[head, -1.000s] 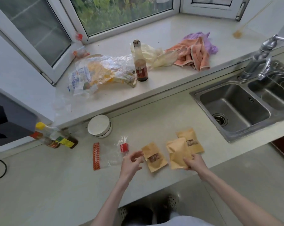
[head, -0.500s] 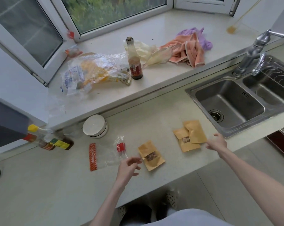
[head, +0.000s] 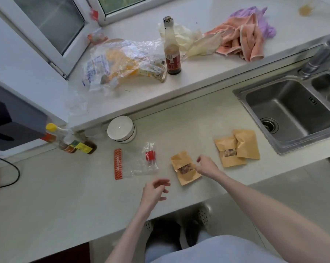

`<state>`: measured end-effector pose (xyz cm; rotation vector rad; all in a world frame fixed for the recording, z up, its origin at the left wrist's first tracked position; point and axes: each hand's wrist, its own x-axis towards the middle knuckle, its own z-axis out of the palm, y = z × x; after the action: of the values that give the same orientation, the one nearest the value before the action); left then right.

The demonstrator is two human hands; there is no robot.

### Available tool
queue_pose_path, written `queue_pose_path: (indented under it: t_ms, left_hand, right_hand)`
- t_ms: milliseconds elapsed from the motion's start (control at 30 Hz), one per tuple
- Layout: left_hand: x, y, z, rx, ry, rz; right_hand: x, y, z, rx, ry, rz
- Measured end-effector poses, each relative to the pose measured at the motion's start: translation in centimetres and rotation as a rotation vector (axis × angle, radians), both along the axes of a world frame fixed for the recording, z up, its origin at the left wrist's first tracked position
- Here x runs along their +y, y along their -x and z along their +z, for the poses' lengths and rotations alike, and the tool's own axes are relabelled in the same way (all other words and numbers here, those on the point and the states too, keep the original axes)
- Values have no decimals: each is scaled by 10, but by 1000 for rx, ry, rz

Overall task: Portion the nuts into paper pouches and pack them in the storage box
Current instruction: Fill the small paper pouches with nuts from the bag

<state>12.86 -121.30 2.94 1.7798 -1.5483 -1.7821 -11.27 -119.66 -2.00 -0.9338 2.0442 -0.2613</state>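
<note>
right hand [head: 207,166]: fingers pinching the right edge of the near pouch [head: 185,168] lying on the counter [head: 46,205]
left hand [head: 153,192]: loosely curled above the counter; holds nothing
other pouches [head: 237,147]: two overlapping, beside the sink [head: 285,111]

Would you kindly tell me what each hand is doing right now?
Left hand: open, fingers loosely curled, holding nothing.
Right hand: at the edge of the near paper pouch; whether it grips the pouch cannot be told.
</note>
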Motion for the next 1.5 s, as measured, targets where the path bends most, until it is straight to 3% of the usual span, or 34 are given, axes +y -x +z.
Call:
queue_pose_path:
  t_ms: [333,933,1100,1200,1500]
  left_hand:
    - [16,-36,-2,-69,-47,99]
    - [-3,-7,-4,-78,-44,6]
    - [-28,20,6,-87,160,-48]
    - [-41,31,16,-105,362,35]
    - [-70,39,81,161,636,233]
  right_hand:
    - [-26,-56,-32,215,-114,110]
    - [4,-52,-48,-267,224,-149]
    - [-1,-47,-26,-359,357,-149]
    - [-11,-49,-1,-365,467,-162]
    - [-43,-52,88,-372,802,-102]
